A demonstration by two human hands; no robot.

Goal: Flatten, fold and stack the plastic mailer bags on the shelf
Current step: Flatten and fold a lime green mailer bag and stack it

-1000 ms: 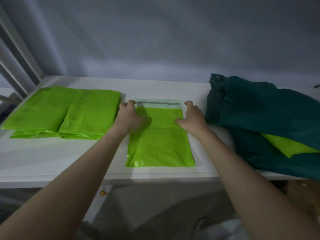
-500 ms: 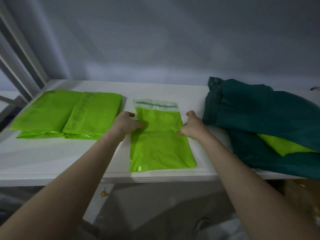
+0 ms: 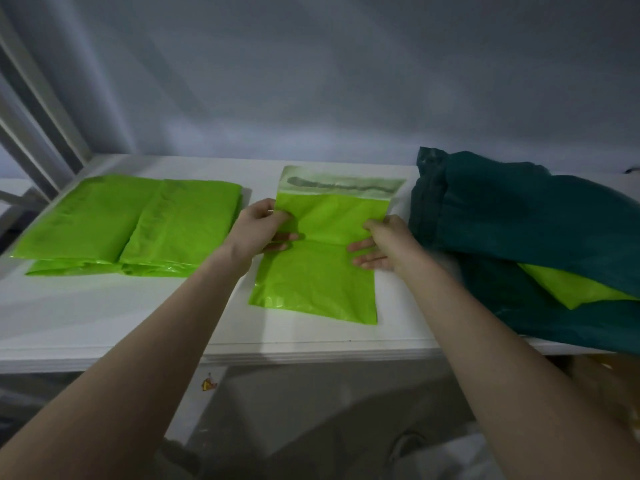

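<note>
— What have your hands got hold of?

— Both are on the same green mailer bag (image 3: 317, 268), which lies on the white shelf (image 3: 104, 317) right in front of me. My left hand (image 3: 258, 233) pinches its left edge about halfway up: the thumb sits on top of the plastic and the fingers are curled beneath it. My right hand (image 3: 384, 242) grips the right edge at the same height, thumb over the top, fingers tucked under with their tips showing below the crease.

— So neither hand is flat on it?

— No. Each one is closed on an edge. The far half of the bag is lifted off the shelf between my hands and tilts up toward me, its pale sealing strip (image 3: 343, 187) at the top. The near half lies flat, its bottom edge close to the shelf's front lip.

— And the other bags?

— A stack of folded green bags (image 3: 131, 223) lies to the left, near my left hand but not touching the bag I hold. To the right lies a heap of dark teal bags (image 3: 540, 230) with another green bag (image 3: 575, 289) poking out from under it.
</note>
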